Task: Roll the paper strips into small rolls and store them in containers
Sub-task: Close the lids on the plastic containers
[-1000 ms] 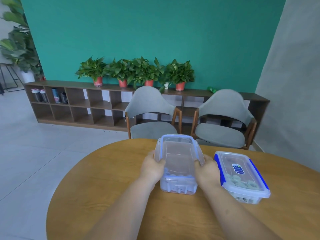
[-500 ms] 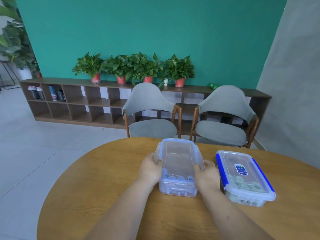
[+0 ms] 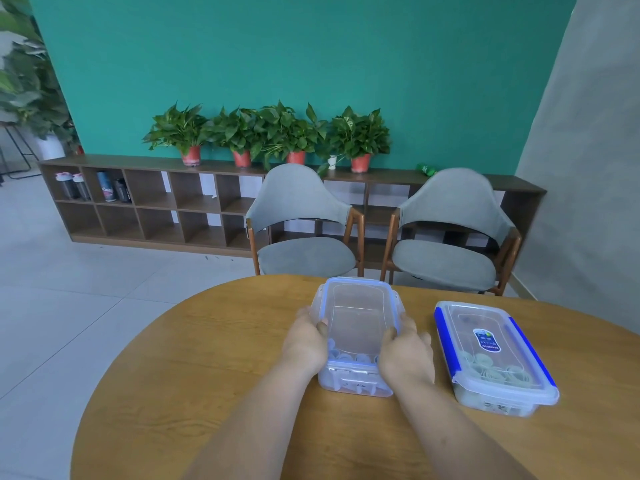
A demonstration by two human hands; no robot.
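Wooden and round, the counter [image 3: 207, 375] carried both boxes, and your hands were on the one nearer its middle. Your left hand [image 3: 306, 341] gripped the left side of the clear box [image 3: 356, 320], fingers wrapped round the wall and the thumb hooked over the edge of the lid [image 3: 360, 299]. Your right hand [image 3: 405, 355] clamped the opposite side the same way, with its thumb on the lid's right edge. Neither hand was spread open; both were closed round the box, which sat flat on the counter between them.

That box was see-through with a pale blue rim, and its lid lay on top. I could not tell whether the near clip was latched. Through the plastic you could make out pale blue paper rolls [image 3: 346, 358] bunched at the end nearest you, while the far end looked bare.

To your right, apart from the right hand, the second box [image 3: 491, 355] lay on the counter with dark blue side clips, a label on its lid and pale rolls heaped at its near end.

Beyond the counter stood two grey chairs [image 3: 304, 220], a low shelf [image 3: 145, 202] and a row of potted plants [image 3: 270, 133] against the green wall.
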